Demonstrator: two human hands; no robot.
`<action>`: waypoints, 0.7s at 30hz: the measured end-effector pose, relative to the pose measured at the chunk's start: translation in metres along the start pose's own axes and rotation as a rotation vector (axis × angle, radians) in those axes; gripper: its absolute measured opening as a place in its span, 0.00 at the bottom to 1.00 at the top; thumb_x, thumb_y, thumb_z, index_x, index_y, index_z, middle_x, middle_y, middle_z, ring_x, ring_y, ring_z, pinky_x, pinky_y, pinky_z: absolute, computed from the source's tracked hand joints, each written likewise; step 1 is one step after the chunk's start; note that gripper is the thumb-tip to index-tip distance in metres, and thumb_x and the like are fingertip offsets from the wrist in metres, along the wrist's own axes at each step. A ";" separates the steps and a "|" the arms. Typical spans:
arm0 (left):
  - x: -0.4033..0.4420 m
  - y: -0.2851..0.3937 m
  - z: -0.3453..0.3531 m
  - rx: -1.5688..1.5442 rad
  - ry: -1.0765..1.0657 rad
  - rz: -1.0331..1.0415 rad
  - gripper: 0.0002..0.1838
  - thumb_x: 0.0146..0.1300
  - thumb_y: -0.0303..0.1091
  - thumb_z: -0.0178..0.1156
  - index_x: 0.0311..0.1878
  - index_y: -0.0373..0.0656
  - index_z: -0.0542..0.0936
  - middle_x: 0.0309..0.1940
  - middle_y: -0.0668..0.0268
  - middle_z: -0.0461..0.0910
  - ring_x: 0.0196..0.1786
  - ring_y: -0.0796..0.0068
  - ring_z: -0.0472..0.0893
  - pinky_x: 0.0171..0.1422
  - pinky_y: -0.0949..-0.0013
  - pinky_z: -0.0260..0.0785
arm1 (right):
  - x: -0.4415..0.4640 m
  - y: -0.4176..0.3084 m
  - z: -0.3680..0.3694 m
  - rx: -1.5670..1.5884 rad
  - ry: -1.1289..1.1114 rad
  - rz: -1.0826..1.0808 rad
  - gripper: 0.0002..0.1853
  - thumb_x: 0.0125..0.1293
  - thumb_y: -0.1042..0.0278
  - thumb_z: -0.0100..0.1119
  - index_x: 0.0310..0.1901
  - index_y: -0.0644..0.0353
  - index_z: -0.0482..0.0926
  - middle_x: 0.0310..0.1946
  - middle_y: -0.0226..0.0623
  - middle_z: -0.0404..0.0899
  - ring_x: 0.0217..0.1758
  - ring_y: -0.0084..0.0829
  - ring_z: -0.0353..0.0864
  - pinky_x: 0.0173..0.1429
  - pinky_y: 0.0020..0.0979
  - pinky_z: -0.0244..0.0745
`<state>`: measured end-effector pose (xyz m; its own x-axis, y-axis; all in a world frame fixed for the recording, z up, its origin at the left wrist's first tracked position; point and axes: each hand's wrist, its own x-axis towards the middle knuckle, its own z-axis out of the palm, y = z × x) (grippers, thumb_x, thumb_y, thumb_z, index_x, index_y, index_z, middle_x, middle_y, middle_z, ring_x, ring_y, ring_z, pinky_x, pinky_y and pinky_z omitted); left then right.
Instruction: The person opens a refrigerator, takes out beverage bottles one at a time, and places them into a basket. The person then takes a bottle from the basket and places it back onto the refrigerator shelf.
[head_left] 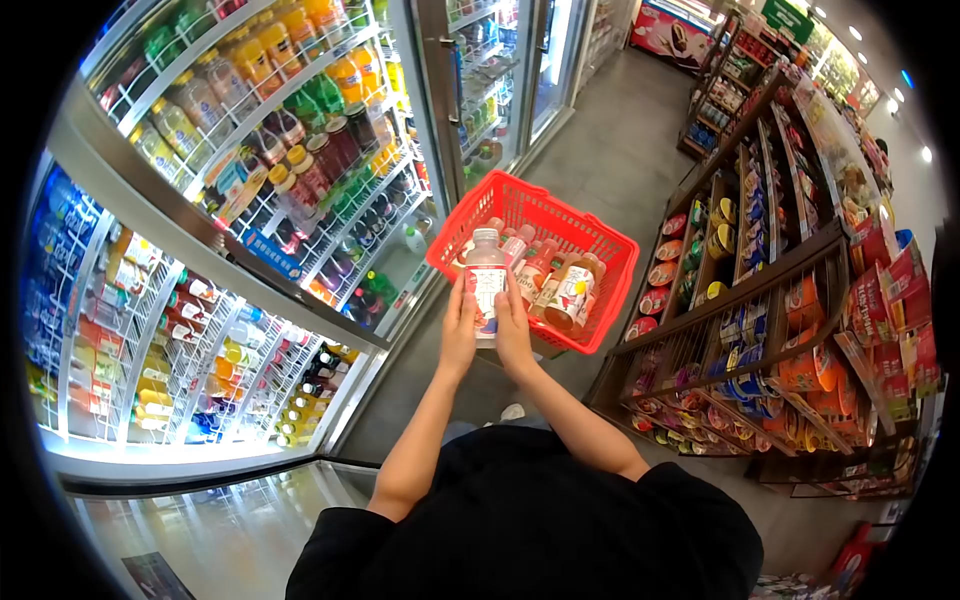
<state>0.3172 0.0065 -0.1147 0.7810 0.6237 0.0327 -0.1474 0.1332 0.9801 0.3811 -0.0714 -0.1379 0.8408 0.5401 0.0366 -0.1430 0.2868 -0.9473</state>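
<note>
Between my two hands I hold a drink bottle upright, with a pale cap and a white, red and blue label. My left hand is closed on its left side, and my right hand grips its right side. Just beyond the bottle is a red plastic shopping basket. Several bottles lie in it, among them an orange-brown one with a white label near the right side. The held bottle covers part of the basket's near left side.
On the left, a glass-door fridge with its door open has several shelves of bottled drinks. Shelving with cup noodles and packets lines the right. The grey floor of the aisle runs between them.
</note>
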 end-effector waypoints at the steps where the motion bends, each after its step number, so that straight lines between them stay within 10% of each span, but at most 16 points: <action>1: 0.005 -0.005 0.007 0.006 -0.006 -0.001 0.29 0.79 0.41 0.42 0.77 0.37 0.56 0.73 0.58 0.62 0.70 0.72 0.66 0.72 0.69 0.59 | 0.006 0.003 -0.009 0.006 0.006 -0.002 0.29 0.80 0.62 0.39 0.76 0.64 0.51 0.76 0.44 0.53 0.76 0.31 0.56 0.76 0.30 0.53; 8: 0.037 -0.037 0.032 0.003 -0.040 -0.005 0.31 0.76 0.36 0.51 0.76 0.38 0.56 0.63 0.62 0.72 0.48 0.83 0.75 0.47 0.77 0.70 | 0.033 -0.008 -0.040 -0.186 0.056 -0.073 0.31 0.77 0.58 0.47 0.75 0.64 0.56 0.68 0.50 0.64 0.66 0.36 0.71 0.67 0.33 0.67; 17: 0.117 -0.054 0.028 0.173 -0.157 -0.062 0.28 0.75 0.42 0.53 0.72 0.36 0.63 0.41 0.66 0.80 0.37 0.85 0.75 0.41 0.78 0.69 | 0.094 0.015 -0.064 -0.130 0.108 0.045 0.31 0.74 0.64 0.54 0.74 0.63 0.59 0.57 0.47 0.72 0.55 0.30 0.79 0.56 0.30 0.76; 21: 0.157 -0.074 0.009 0.392 -0.250 -0.188 0.27 0.74 0.42 0.55 0.69 0.35 0.68 0.51 0.51 0.81 0.46 0.72 0.82 0.48 0.69 0.74 | 0.123 0.031 -0.061 -0.196 0.179 0.144 0.31 0.72 0.64 0.55 0.73 0.63 0.60 0.51 0.45 0.77 0.48 0.28 0.82 0.52 0.28 0.76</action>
<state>0.4559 0.0878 -0.1803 0.9006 0.4070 -0.1525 0.2113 -0.1035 0.9719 0.5114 -0.0443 -0.1819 0.9005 0.4109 -0.1426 -0.1782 0.0495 -0.9827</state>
